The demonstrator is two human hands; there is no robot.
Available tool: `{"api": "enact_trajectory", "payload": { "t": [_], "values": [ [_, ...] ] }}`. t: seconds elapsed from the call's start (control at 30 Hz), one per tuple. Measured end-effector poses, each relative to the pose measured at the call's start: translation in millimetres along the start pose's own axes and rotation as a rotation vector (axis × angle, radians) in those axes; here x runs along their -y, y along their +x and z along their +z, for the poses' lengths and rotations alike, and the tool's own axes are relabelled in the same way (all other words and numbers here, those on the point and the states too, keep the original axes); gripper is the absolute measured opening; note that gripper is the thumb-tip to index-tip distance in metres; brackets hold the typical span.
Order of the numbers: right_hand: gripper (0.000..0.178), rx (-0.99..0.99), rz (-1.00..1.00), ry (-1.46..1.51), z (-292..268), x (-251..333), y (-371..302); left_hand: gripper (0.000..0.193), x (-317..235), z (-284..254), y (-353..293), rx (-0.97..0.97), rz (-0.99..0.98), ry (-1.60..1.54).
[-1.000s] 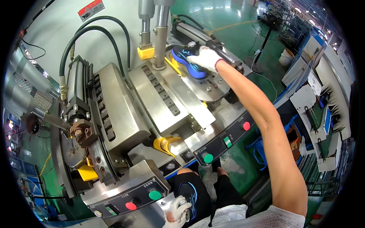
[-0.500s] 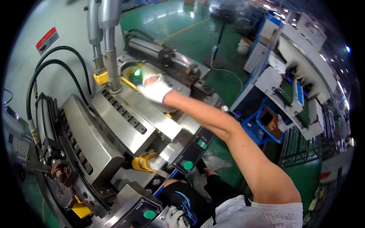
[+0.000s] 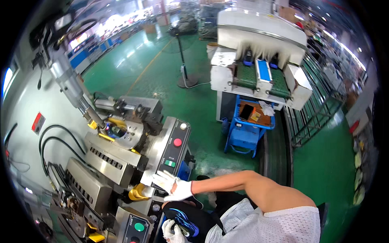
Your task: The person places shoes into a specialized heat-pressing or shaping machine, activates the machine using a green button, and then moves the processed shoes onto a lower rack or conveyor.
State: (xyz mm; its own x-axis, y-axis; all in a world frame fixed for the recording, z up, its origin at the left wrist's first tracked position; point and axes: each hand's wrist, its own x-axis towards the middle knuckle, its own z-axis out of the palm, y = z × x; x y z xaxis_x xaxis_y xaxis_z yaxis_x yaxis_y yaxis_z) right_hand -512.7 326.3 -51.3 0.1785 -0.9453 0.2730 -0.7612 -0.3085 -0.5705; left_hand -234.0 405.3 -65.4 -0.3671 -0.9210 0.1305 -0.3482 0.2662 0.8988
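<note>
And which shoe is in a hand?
The lowest shoe in the picture, in the left hand. Another shoe sits in the metal machine; two more shoes are on green belts.

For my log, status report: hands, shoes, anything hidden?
Left hand at blue-black shoe. Right hand open, hiding control panel's near end. Second shoe in machine.

I wear white gloves on right hand and left hand; white perforated mesh top, cut short at the shoulder; black shorts.
</note>
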Motion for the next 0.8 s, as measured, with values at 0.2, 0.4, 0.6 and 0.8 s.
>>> {"api": "enact_trajectory", "payload": {
  "t": [0.2, 0.4, 0.6, 0.8],
  "values": [
    [0.114, 0.031, 0.217, 0.377, -40, 41, -188, 0.019, -74, 52, 35, 0.059, 0.411, 0.279],
    [0.101, -0.685, 0.126, 0.310, -96, 67, -229, 0.027, -171, 169, 56, 0.106, 0.566, 0.027],
    [0.089, -1.374, 0.368, 0.410, -160, 16, -302, 0.053, -259, 249, 42, 0.533, 0.970, -0.134],
    [0.091, -1.727, 0.828, -0.049, -286, -162, -364, 0.048, -193, 257, 29, 0.681, 0.902, 0.060]
  ]
}}
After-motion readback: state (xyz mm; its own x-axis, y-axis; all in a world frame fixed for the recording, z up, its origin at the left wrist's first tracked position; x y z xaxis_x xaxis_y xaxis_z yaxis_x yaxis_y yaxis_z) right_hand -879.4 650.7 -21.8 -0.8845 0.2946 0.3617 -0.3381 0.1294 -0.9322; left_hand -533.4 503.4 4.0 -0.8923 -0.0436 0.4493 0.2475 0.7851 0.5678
